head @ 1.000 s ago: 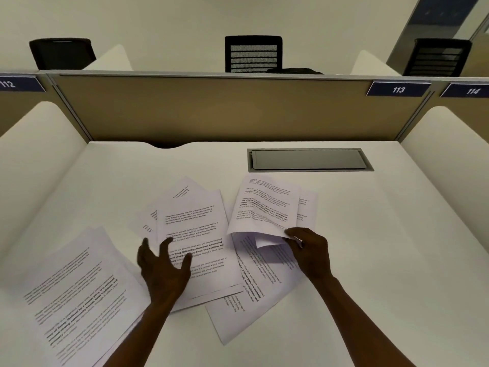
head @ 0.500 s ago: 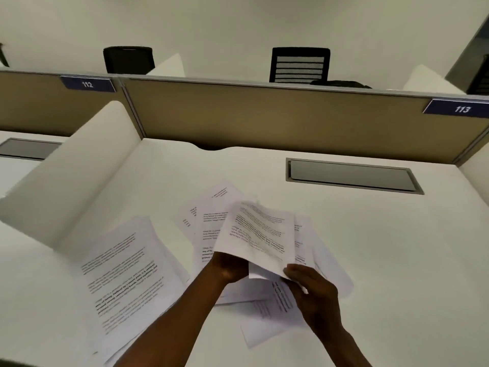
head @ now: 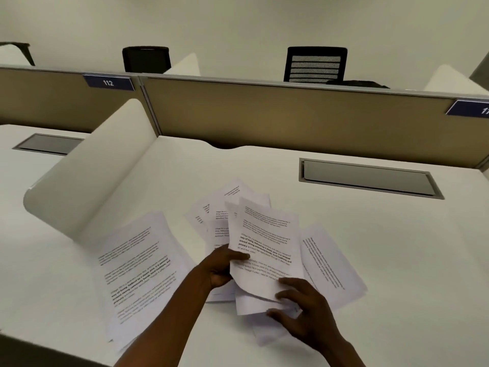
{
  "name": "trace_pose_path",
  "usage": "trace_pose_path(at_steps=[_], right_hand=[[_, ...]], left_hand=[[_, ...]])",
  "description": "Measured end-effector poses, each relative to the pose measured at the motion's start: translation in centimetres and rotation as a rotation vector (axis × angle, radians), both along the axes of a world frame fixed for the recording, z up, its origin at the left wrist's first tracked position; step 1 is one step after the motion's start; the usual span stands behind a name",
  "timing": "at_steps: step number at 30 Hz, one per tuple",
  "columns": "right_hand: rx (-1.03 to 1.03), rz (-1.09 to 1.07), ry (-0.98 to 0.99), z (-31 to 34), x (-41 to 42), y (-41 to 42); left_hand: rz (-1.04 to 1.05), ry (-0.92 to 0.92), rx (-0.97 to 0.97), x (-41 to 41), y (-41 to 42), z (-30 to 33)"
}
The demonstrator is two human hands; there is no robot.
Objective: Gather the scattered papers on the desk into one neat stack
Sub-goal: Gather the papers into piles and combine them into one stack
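A white bench (head: 370,247) fills the lower frame, printed papers scattered across its centre. A separate pile (head: 137,271) lies at lower left. At centre, a lifted sheet (head: 264,247) tilts up, the left hand (head: 219,268) with fingers curled on its left edge, the right hand (head: 304,311) pinching its lower edge, fingers narrow.

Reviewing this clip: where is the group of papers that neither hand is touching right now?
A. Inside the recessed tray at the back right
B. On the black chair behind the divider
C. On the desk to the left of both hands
C. The left papers lie flat on the desk, apart from the left hand and right hand, which both hold the raised sheet.
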State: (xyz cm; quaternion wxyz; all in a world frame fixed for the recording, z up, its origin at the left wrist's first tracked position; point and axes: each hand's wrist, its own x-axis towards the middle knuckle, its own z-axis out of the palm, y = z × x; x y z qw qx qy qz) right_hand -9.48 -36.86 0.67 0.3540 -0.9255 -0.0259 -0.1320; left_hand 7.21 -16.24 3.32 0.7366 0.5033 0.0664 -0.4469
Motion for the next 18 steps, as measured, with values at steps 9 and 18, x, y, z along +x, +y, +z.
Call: trace_pose_path(at_steps=[9, 18], right_hand=[[0.21, -0.334, -0.012, -0.3, 2.6, -2.8], [-0.223, -0.563, 0.547, -1.5, 3.1, -7.0]], left_hand=[[0.311, -0.127, 0.066, 0.6, 4.4, -1.2], [0.312, -0.413, 0.763, 1.7, 6.5, -3.5]])
